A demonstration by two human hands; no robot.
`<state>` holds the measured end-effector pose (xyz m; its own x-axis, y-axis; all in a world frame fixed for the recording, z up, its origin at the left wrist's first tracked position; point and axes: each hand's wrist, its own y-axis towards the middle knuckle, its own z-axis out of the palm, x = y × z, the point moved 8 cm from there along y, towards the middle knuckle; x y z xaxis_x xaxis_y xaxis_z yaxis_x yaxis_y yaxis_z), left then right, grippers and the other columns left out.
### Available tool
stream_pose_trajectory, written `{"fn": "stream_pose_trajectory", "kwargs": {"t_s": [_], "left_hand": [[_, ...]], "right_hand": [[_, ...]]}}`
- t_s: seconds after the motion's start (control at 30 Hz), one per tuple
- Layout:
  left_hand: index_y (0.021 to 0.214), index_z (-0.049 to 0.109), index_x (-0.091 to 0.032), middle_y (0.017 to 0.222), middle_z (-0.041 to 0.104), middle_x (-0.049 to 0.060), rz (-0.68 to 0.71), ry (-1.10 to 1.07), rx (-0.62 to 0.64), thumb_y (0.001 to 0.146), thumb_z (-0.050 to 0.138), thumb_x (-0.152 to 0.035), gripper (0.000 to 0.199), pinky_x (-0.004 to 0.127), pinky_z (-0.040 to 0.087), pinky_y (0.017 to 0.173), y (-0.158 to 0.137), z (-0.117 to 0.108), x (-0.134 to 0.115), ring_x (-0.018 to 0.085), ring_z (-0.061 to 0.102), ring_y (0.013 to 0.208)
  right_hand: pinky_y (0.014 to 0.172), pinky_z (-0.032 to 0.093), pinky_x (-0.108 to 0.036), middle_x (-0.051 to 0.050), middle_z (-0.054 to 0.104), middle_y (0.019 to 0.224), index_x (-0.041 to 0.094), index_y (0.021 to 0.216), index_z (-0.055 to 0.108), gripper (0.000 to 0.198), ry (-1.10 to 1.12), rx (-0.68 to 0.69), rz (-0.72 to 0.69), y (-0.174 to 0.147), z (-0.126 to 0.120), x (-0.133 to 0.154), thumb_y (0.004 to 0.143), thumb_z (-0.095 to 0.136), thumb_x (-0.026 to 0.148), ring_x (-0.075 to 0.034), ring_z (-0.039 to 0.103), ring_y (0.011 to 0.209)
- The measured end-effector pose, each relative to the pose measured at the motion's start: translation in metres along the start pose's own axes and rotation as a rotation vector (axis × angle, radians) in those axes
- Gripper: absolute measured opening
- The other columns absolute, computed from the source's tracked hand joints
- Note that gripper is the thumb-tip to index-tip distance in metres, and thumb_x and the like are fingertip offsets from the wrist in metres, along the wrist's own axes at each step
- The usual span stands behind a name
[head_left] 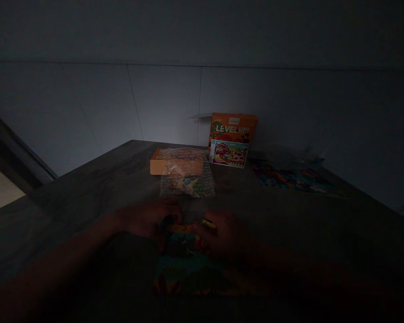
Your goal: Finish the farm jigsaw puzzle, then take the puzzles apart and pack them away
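The light is very dim. A partly built jigsaw puzzle (185, 246) in teal, green and orange lies on the table in front of me. My left hand (151, 220) is at its upper left corner, fingers curled round the edge and thumb along the side. At the upper right of the puzzle, my right hand (227, 233) pinches a small puzzle piece (208, 223) with yellow on it. The thumb of that hand touches the puzzle's surface. Shadow hides much of the puzzle's lower right and the finger details.
Beyond my hands, a clear bubble-wrap bag (188, 181) leans over an orange box part (157, 167). An orange "LEVEL UP!" box (234, 128) stands against the wall, a farm picture card (229, 153) before it. Another colourful puzzle sheet (299, 179) lies right, crumpled clear plastic (296, 154) behind.
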<state>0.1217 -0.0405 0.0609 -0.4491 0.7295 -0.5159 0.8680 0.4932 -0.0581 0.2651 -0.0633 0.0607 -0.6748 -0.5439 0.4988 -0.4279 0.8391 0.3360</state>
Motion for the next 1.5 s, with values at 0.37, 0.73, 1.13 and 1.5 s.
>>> {"fn": "stream_pose_trajectory", "kwargs": {"t_s": [0.37,0.73,1.13,1.5], "left_hand": [[0.098,0.055,-0.017,0.101,0.056,0.004,-0.049,-0.038,0.019,0.06,0.081,-0.042,0.053,0.027,0.041,0.07,-0.003,-0.002,-0.001,0.022,0.053,0.088],[0.124,0.054,-0.023,0.116,0.062,0.006,0.025,-0.139,0.023,0.08,0.065,-0.018,0.046,0.032,0.047,0.083,-0.003,-0.001,-0.011,0.022,0.059,0.1],[0.117,0.067,-0.026,0.098,0.067,0.007,0.132,-0.023,0.067,0.082,0.06,-0.015,0.037,0.033,0.048,0.079,0.002,0.005,-0.03,0.023,0.06,0.091],[0.116,0.067,-0.024,0.095,0.065,0.007,0.124,-0.094,0.003,0.086,0.056,-0.017,0.033,0.028,0.048,0.071,0.004,0.001,-0.036,0.019,0.061,0.083]], "right_hand": [[0.053,0.023,-0.025,0.001,0.051,0.061,0.016,0.068,0.056,0.04,-0.102,0.026,-0.224,-0.003,0.003,0.013,0.091,0.049,0.049,-0.01,0.041,0.055],[0.054,0.026,-0.025,0.0,0.05,0.059,0.017,0.065,0.054,0.05,-0.078,-0.2,-0.327,-0.013,-0.014,0.02,0.094,0.042,0.056,-0.011,0.044,0.055],[0.054,0.031,-0.026,-0.001,0.056,0.066,0.017,0.075,0.055,0.02,0.009,-0.037,-0.492,-0.02,-0.016,0.033,0.09,0.045,0.025,-0.012,0.047,0.056],[0.053,0.031,-0.024,0.0,0.058,0.067,0.017,0.078,0.056,0.014,0.061,0.064,-0.3,-0.01,-0.006,0.016,0.087,0.047,0.023,-0.011,0.051,0.057]]}}
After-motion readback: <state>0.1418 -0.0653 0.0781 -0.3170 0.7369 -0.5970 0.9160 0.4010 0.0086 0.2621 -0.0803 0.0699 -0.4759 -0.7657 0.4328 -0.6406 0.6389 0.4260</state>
